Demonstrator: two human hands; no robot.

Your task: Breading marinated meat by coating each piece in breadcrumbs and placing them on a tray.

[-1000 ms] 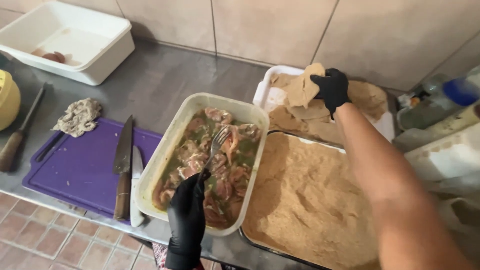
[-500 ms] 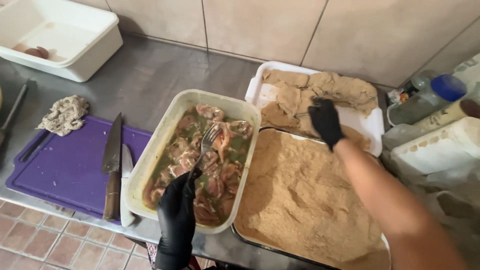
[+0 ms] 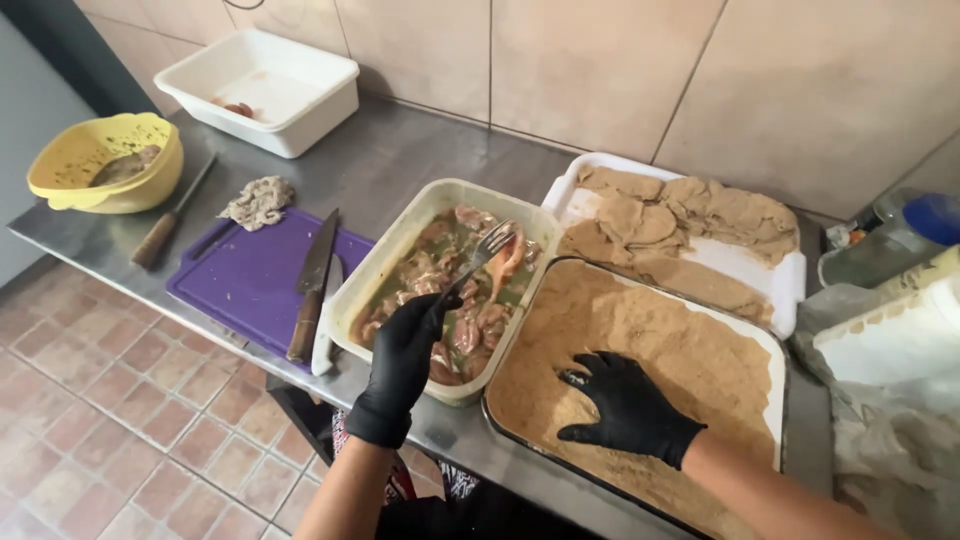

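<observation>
A steel worktop (image 3: 400, 160) fills the frame, with a tray of breadcrumbs (image 3: 690, 350) at lower right and a tray of breaded cutlets (image 3: 790, 285) above it. At centre sits a tub of marinated meat (image 3: 400, 250); a purple cutting board (image 3: 240, 280) with a knife (image 3: 312, 285) lies to its left. The gloved right hand (image 3: 628, 408) rests open, fingers spread, on the crumbs. The gloved left hand (image 3: 405, 355) grips a fork (image 3: 480, 255) lifting a meat strip (image 3: 508, 262) over the tub.

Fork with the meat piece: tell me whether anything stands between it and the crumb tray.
Nothing visible does. The fork in the left hand holds the meat piece above the marinade tub, right beside the crumb tray. Only the tub's rim lies between; the right hand rests on the crumbs.
</observation>
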